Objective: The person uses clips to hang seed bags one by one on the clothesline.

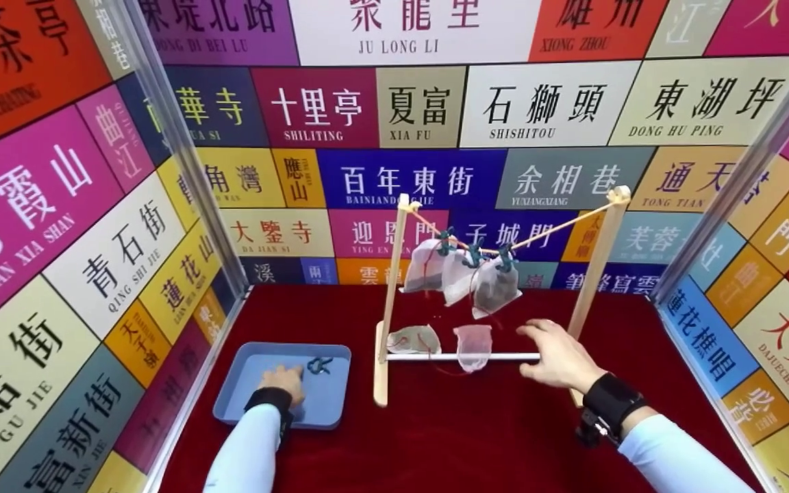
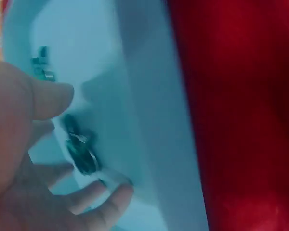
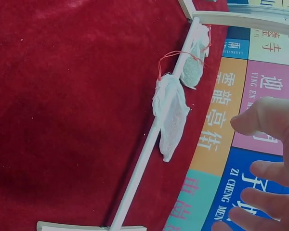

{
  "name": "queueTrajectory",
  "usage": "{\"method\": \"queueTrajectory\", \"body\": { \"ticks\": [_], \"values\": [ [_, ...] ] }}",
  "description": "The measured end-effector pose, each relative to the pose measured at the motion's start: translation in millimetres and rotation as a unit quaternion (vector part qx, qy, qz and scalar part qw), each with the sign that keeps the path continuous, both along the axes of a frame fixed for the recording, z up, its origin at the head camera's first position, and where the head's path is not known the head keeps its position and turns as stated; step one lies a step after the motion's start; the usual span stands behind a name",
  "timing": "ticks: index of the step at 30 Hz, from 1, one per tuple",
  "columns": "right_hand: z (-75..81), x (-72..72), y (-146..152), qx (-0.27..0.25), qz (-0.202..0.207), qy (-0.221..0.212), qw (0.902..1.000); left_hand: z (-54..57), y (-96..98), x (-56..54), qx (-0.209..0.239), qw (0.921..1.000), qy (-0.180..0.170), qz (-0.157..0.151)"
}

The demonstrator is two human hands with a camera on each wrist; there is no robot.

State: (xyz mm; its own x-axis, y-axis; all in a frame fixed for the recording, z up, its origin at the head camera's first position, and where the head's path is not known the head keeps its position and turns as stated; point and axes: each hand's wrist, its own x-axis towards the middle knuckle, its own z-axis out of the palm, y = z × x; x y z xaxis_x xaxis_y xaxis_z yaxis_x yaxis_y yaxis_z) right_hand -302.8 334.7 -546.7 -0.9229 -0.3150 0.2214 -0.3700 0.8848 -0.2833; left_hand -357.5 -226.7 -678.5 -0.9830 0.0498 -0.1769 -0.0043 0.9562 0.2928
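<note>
My left hand (image 1: 283,383) reaches into a blue tray (image 1: 329,414) with its fingers spread. In the left wrist view a dark green clip (image 2: 82,151) lies close by the fingertips, and another green clip (image 2: 42,63) is beyond the thumb. Beside the right post of a wooden rack, my right hand (image 1: 559,356) hovers with fingers extended, holding nothing. Three small mesh drawstring bags (image 1: 496,294) hang from the rack's sagging cord (image 1: 552,231) by green clips (image 1: 474,256). At the lower white rod (image 1: 504,357) are two more bags, a pale one (image 1: 474,346) and a greyish one (image 1: 416,339).
Wooden posts (image 1: 394,274) stand at either end of the rack, on a dark red cloth (image 1: 463,438). Panels covered in colourful sign prints (image 1: 411,178) enclose the back and both sides. The tray sits left of the rack.
</note>
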Motion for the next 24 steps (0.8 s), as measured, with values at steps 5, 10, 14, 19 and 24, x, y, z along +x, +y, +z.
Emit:
{"method": "queueTrajectory", "body": {
  "ticks": [5,10,14,19,24],
  "values": [
    [-0.9,1.8,-3.1,-0.007,0.008,0.002,0.9999,-30.2,-7.8,-12.7,-0.034,0.9967,0.072,-0.018],
    [-7.4,5.6,-6.7,-0.012,0.018,-0.001,0.9998,-20.5,-2.3,-10.0,-0.042,0.9929,0.11,0.017],
    [-11.7,9.0,-7.2,-0.019,0.024,-0.003,0.9995,11.1,9.0,5.1,-0.037,0.9941,0.091,0.044],
    [-13.0,10.0,-7.9,-0.027,0.031,0.009,0.9991,27.0,14.2,15.8,-0.013,0.9932,0.096,0.065],
    [-11.8,12.1,-9.0,-0.027,0.04,0.002,0.9988,19.2,9.8,17.2,0.029,0.9905,0.111,0.076]
  ]
}}
